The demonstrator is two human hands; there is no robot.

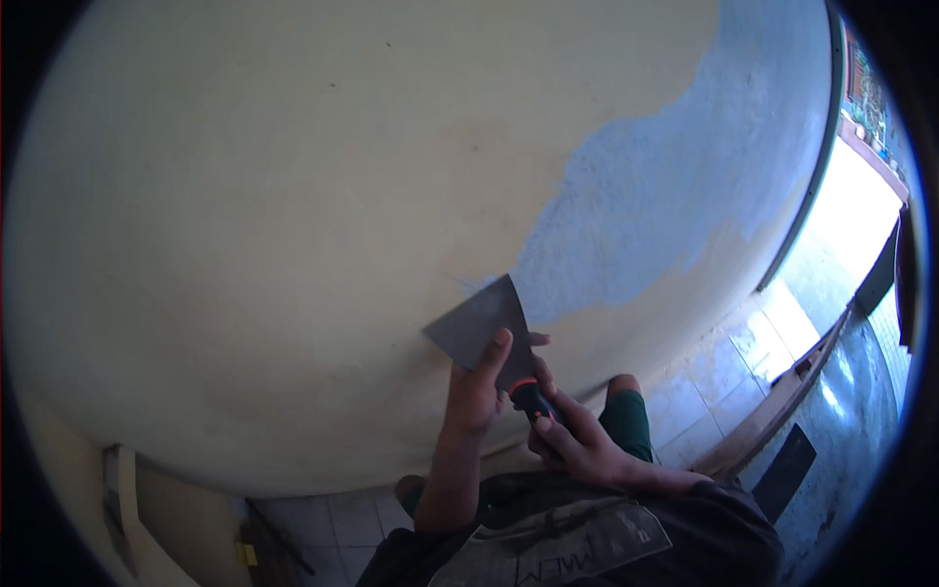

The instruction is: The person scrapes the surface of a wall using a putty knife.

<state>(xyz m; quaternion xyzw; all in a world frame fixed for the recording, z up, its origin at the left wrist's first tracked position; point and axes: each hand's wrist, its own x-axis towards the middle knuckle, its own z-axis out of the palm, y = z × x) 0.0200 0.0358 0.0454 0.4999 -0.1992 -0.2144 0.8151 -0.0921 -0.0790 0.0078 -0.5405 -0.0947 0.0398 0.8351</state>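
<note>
A wide-bladed scraper or putty knife (pixel 480 323) with a black and red handle points up and to the left before the wall. My right hand (pixel 579 436) is wrapped around its handle. My left hand (pixel 480 389) grips the grey metal blade, with the thumb lying on its near face and the other fingers partly hidden behind it. Beyond the blade, the wall (pixel 293 205) is coated cream. A large irregular patch of blue surface (pixel 631 205) shows to the right, its ragged edge running close to the blade's upper corner. Whether the blade touches the wall I cannot tell.
Pale floor tiles (pixel 682 411) run along the wall's foot. At right stands a shiny grey surface (pixel 843 411) with a dark flat sheet (pixel 785 473) on it. A bright doorway opens beyond the wall's right edge. Lower left, a yellow object (pixel 246 554) lies near a dark stick (pixel 282 536).
</note>
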